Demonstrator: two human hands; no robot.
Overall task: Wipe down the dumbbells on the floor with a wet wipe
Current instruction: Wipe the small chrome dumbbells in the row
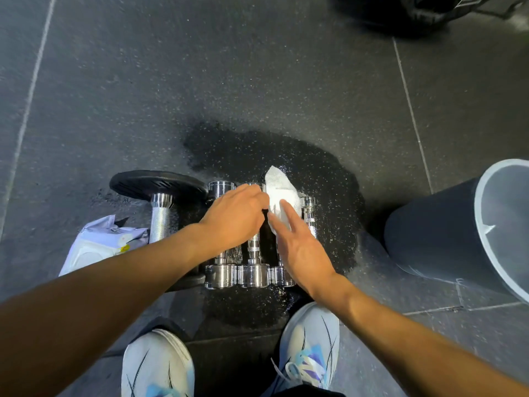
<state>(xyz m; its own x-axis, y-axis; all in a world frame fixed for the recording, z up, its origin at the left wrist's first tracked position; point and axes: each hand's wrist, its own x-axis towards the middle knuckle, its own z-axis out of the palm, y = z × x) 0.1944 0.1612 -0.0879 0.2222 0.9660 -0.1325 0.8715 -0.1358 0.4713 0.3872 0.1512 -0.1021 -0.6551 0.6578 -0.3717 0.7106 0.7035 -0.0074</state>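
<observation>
Your left hand [233, 217] pinches the near edge of the wet wipe [279, 193] with curled fingers; your right hand [302, 247] presses it with straight fingers. The wipe drapes over the chrome dumbbells [253, 275], lined side by side on the wet floor [315, 167], just beyond both hands.

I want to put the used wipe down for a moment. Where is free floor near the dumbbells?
Free: dry floor beyond the wet patch, and the strip between that patch and the bin. Crowded: wipes pack and big dumbbell on the left, chrome dumbbells under both hands, shoes near.
</observation>
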